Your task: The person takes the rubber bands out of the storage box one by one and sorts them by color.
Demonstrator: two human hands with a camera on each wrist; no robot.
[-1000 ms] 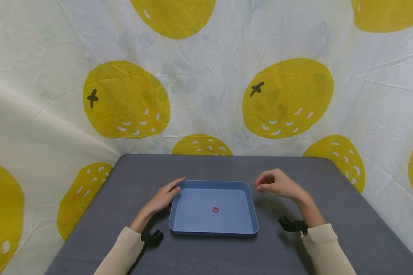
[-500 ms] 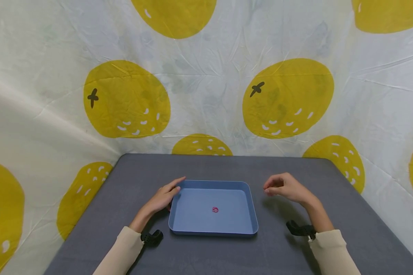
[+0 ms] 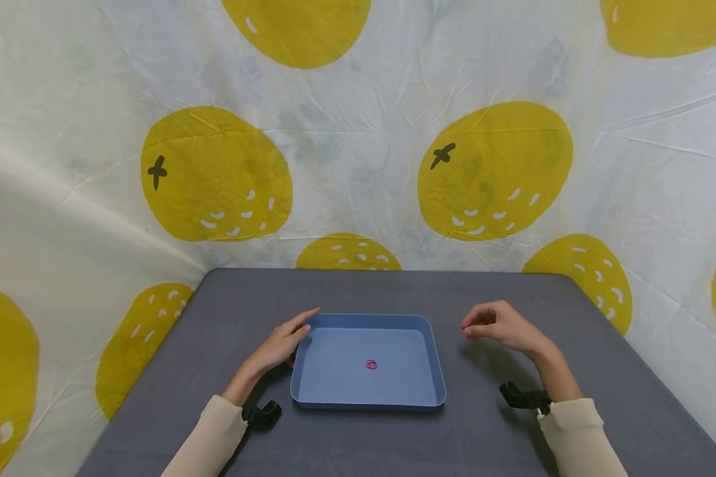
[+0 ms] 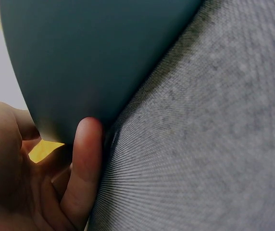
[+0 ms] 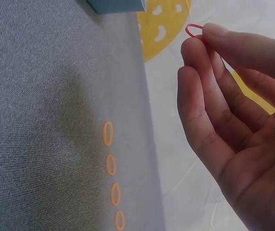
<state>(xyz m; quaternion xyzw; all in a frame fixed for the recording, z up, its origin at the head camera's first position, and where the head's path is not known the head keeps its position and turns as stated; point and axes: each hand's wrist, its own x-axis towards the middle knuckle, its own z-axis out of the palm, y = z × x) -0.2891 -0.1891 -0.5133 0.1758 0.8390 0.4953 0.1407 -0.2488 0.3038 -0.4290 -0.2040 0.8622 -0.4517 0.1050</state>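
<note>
Your right hand (image 3: 501,326) pinches a small red rubber band (image 5: 193,30) between thumb and forefinger; only its loop tip shows in the wrist view, and from the head camera it is too small to make out. The hand hovers right of the blue tray (image 3: 435,371), having drifted further from its rim than a second ago. Your left hand (image 3: 279,344) rests with relaxed, straight fingers against the tray's left wall, unchanged. Another red band (image 3: 371,364) lies in the tray on the grey tabletop (image 3: 483,437).

right hand (image 3: 504,326) with red rubber band (image 5: 193,30) drawn rightward away from blue tray (image 3: 435,371)
</note>
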